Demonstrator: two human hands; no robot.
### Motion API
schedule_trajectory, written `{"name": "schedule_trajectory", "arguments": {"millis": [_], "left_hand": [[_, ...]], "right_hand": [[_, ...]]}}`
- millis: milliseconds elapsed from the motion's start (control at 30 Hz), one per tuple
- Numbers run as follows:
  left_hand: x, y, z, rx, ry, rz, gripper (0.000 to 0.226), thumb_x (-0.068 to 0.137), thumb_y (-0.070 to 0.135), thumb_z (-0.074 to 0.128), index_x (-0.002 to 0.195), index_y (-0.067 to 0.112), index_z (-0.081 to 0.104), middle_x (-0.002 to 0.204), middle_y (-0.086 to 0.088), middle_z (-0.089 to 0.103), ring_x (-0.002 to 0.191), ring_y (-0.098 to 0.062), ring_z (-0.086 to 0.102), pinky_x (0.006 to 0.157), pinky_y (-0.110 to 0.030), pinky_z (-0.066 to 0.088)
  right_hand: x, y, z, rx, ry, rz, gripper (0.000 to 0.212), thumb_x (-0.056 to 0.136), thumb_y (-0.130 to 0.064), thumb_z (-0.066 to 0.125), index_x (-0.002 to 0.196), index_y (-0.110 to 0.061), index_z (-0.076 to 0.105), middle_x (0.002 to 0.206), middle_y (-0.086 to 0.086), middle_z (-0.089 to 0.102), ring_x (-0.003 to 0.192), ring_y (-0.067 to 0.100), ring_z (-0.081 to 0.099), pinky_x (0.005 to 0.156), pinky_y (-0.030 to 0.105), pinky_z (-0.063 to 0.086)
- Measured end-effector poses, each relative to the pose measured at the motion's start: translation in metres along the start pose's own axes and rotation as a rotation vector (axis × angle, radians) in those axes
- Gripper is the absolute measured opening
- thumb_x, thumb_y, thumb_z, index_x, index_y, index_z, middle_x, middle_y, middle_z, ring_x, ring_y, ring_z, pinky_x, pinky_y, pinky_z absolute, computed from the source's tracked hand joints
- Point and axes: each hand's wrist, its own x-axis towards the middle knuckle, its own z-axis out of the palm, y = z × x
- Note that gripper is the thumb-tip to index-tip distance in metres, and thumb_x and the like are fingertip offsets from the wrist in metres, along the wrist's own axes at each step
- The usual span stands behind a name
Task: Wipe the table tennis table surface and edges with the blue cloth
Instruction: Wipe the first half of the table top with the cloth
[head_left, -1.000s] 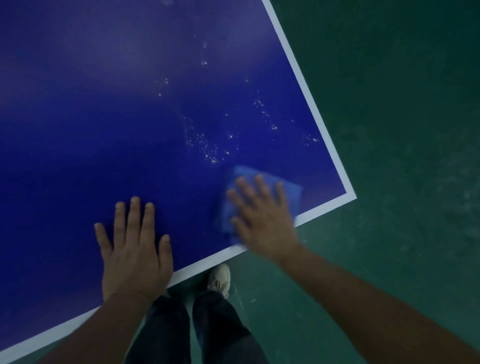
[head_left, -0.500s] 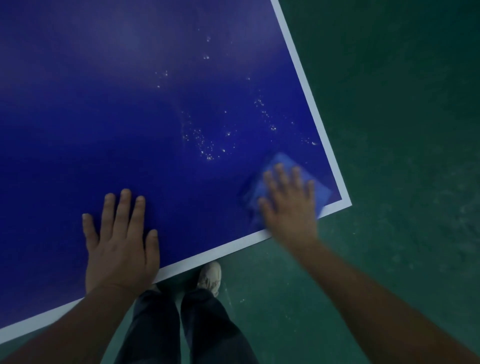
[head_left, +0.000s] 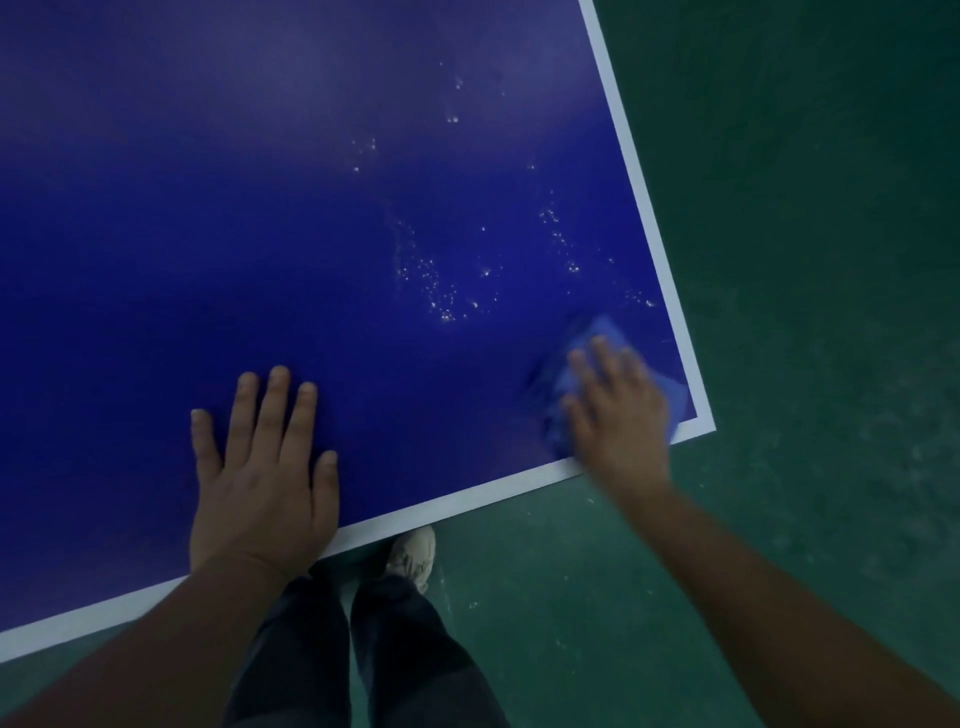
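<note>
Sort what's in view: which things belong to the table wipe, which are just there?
In the job:
- blue cloth, pressed flat under the right hand at the table's corner
- table tennis table, with droplets on it
- white edge line
- left hand, flat on the surface

Just there:
- green floor
- person's shoe and dark trousers

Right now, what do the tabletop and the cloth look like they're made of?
Table tennis table: looks like a rigid board with smooth, painted blue coating, slightly glossy; a soft sheen and a crisp white border line show. Blue cloth: soft, matte fabric, maybe microfibre; it rumples under the flat right hand. Motion blur hides its weave.
</note>
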Motion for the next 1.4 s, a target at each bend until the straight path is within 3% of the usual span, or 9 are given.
{"name": "schedule_trajectory", "arguments": {"millis": [100,200,467,667,800,900,1167,1300,1400], "left_hand": [[0.000,-0.001,0.000,-0.004,-0.010,0.007,0.067,0.099,0.042,0.026,0.156,0.008,0.029,0.167,-0.012,0.017,0.156,-0.030,0.005,0.123,-0.057,-0.005],[0.000,-0.001,0.000,-0.008,-0.009,0.003,0.067,0.098,0.042,0.025,0.157,0.009,0.028,0.167,-0.011,0.016,0.156,-0.029,0.004,0.123,-0.059,-0.003],[0.000,0.000,0.001,0.006,-0.004,0.008,0.067,0.098,0.042,0.026,0.156,0.008,0.030,0.166,-0.014,0.019,0.156,-0.031,0.007,0.122,-0.062,0.001],[0.000,-0.002,0.001,-0.011,-0.004,0.006,0.068,0.098,0.042,0.027,0.157,0.009,0.029,0.167,-0.012,0.016,0.156,-0.029,0.004,0.123,-0.060,-0.002],[0.000,-0.001,0.001,0.003,0.016,0.014,0.066,0.099,0.041,0.028,0.156,0.008,0.030,0.167,-0.012,0.018,0.156,-0.031,0.008,0.122,-0.063,0.002],[0.000,-0.001,0.001,-0.015,0.052,0.007,0.067,0.099,0.040,0.028,0.156,0.005,0.027,0.167,-0.016,0.017,0.155,-0.032,0.010,0.122,-0.062,0.006],[-0.001,0.001,0.001,-0.022,0.081,-0.045,0.071,0.097,0.038,0.029,0.155,-0.002,0.022,0.164,-0.024,0.016,0.154,-0.036,0.012,0.122,-0.062,0.008],[-0.002,-0.001,0.002,0.000,0.022,-0.017,0.068,0.099,0.041,0.026,0.155,0.003,0.029,0.165,-0.020,0.020,0.155,-0.034,0.012,0.122,-0.062,0.005],[-0.001,-0.001,0.002,0.008,0.005,-0.011,0.068,0.099,0.042,0.026,0.156,0.005,0.030,0.166,-0.018,0.018,0.155,-0.033,0.009,0.123,-0.061,0.002]], "right_hand": [[0.033,0.075,-0.008,0.024,0.078,0.496,0.048,0.100,-0.034,0.038,0.129,-0.003,0.062,0.132,0.025,0.059,0.106,0.045,0.056,0.093,0.046,0.042],[0.039,0.091,-0.030,0.140,0.178,0.770,0.062,0.097,-0.043,0.033,0.129,0.002,0.061,0.133,0.027,0.055,0.112,0.046,0.053,0.098,0.046,0.041],[-0.016,-0.042,-0.012,0.073,0.065,-0.239,0.035,0.098,-0.031,0.051,0.124,-0.012,0.065,0.131,0.012,0.064,0.104,0.032,0.052,0.084,0.040,0.040],[0.021,0.077,-0.032,0.066,0.083,0.618,0.049,0.098,-0.036,0.037,0.112,0.001,0.065,0.119,0.026,0.062,0.100,0.043,0.055,0.088,0.045,0.042],[0.002,-0.023,-0.035,0.186,-0.008,0.083,0.032,0.098,-0.030,0.045,0.108,-0.008,0.065,0.110,0.019,0.068,0.085,0.036,0.057,0.076,0.045,0.049],[-0.010,-0.122,-0.018,0.212,0.043,-0.292,0.032,0.098,-0.028,0.055,0.121,-0.013,0.069,0.129,0.012,0.065,0.108,0.028,0.052,0.090,0.040,0.041],[0.086,-0.202,0.000,0.190,-0.001,-0.488,0.043,0.098,-0.035,0.046,0.138,-0.023,0.060,0.148,-0.001,0.053,0.129,0.031,0.049,0.096,0.043,0.042],[0.135,-0.087,0.005,0.074,0.147,-0.107,0.035,0.091,-0.017,0.054,0.124,-0.013,0.067,0.136,0.009,0.062,0.099,0.039,0.062,0.079,0.041,0.049],[0.141,0.029,0.004,0.087,0.135,0.462,0.042,0.104,-0.027,0.037,0.139,-0.016,0.058,0.150,0.005,0.051,0.117,0.040,0.052,0.094,0.042,0.042]]}}
